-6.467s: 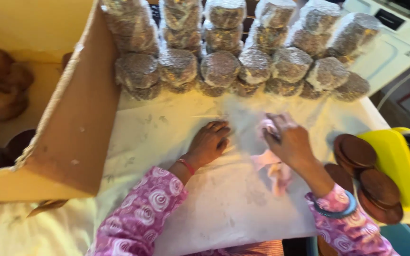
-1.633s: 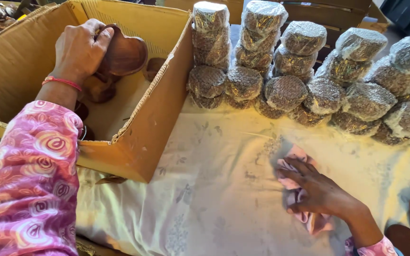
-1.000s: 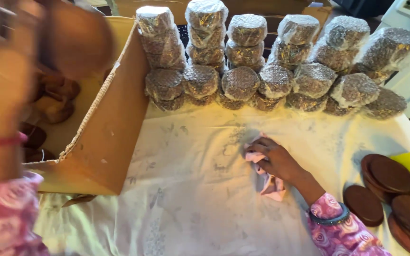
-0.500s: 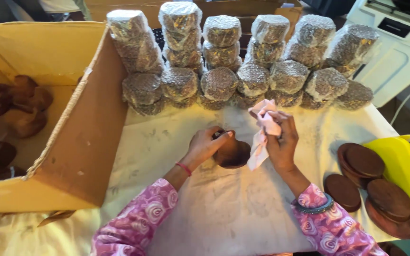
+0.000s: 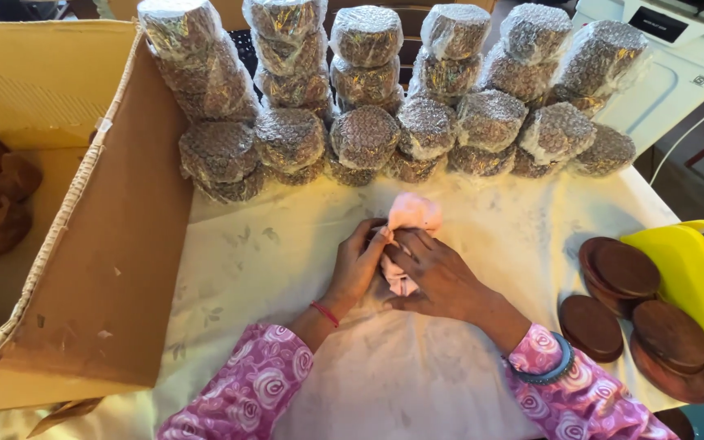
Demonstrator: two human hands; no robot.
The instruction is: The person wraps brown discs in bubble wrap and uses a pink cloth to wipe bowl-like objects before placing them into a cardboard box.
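Both hands meet at mid-bench: the left hand cups something small and largely hidden, apparently to steady it, while the right hand closes its grip on a pink cloth pressed against it. Bubble-wrapped bundles are stacked along the far edge; dark wooden discs lie at right beside a yellow tape dispenser, a cardboard box at left.

Both arms wear pink sleeves printed with rose swirls (long, reaching the wrists), a thin red thread circling the left wrist and a dark blue bangle the right.
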